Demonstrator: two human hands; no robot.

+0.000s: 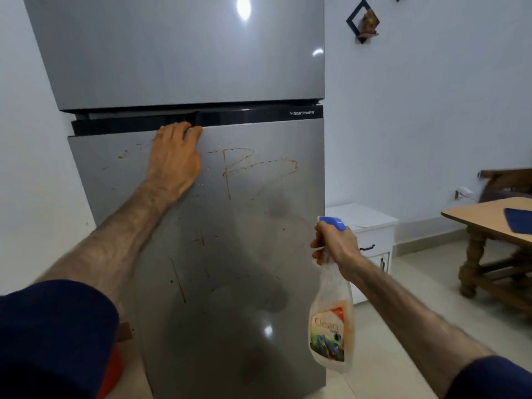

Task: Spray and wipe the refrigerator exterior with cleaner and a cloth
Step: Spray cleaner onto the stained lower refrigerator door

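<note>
Blue plastic caps the trigger head of the clear spray bottle (331, 306), and the fingers (316, 246) of the right hand (335, 244) are clamped around the bottle's neck just under that head. The bottle hangs down from the grip, tilted slightly, its printed label reading "Clean" facing the camera; it is held in the air in front of the lower right part of the refrigerator door, not touching it. The nozzle points toward the door.

Fingers (175, 129) of the left hand (175, 156) lie close together, their tips hooked over the top edge of the lower door at the dark handle strip, with the palm flat against the metal. Both forearms are bare, ending in dark blue sleeves at the bottom corners.

Silver brushed metal covers the two-door refrigerator (201, 67), which stands against a pale wall. Its lower door carries brownish-orange streaks and drips (247, 164) just right of the left hand, plus scattered specks and thin lines further down.

Right of the refrigerator stands a small white cabinet (371, 226). Further right a wooden surface (475, 216) with turned legs carries a dark blue cloth (519, 223), well apart from both hands. A black diamond-shaped wall shelf (362, 21) hangs above.
</note>
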